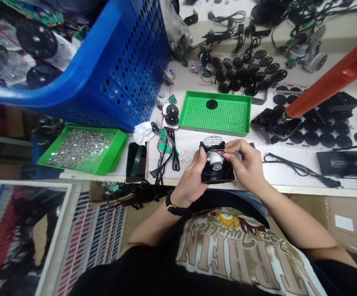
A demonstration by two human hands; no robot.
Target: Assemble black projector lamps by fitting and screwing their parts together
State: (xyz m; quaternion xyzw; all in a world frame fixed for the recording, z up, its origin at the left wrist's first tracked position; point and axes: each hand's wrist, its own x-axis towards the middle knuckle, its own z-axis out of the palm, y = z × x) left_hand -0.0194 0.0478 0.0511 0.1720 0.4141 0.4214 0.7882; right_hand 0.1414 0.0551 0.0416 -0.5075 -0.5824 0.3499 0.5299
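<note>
A black plastic housing point(217, 174) carrying a small metal motor point(214, 160) is held at the surface's point(277, 172) front edge, closed in the grip of the left hand point(191, 176); a red wire point(228, 155) is pinched by the right hand point(246, 162).

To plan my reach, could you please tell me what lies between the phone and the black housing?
The head view shows wired green circuit boards and small clear lenses.

the left hand point(191, 179) and right hand point(246, 162) cover part of a black plate point(217, 176). a blue basket point(119, 70) runs off the top edge, and the small parts point(79, 148) in a green tray point(121, 142) are too tiny to identify.
</note>
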